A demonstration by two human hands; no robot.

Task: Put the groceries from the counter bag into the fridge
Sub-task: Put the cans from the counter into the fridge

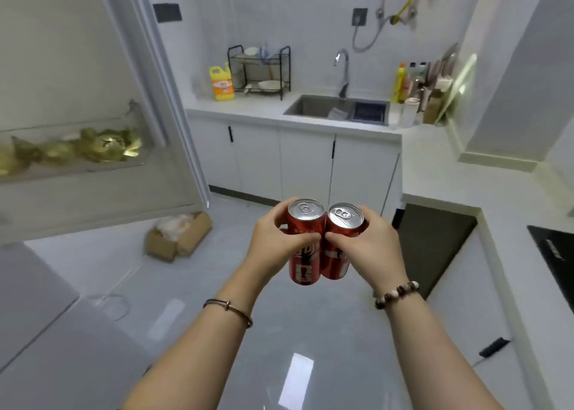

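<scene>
White kitchen, glossy grey floor (pixel 192 301), sink worktop (pixel 248 108) along the far wall. Above the floor two red drink cans are held upright and touching side by side, probably paired so both reach the fridge in one trip. The left hand (pixel 273 242) wraps the left can (pixel 304 254) and the right hand (pixel 369 245) wraps the right can (pixel 337 260), thumbs nearly meeting in front, both forearms stretched forward. The open fridge door (pixel 93 67) stands at left, well apart from them.
</scene>
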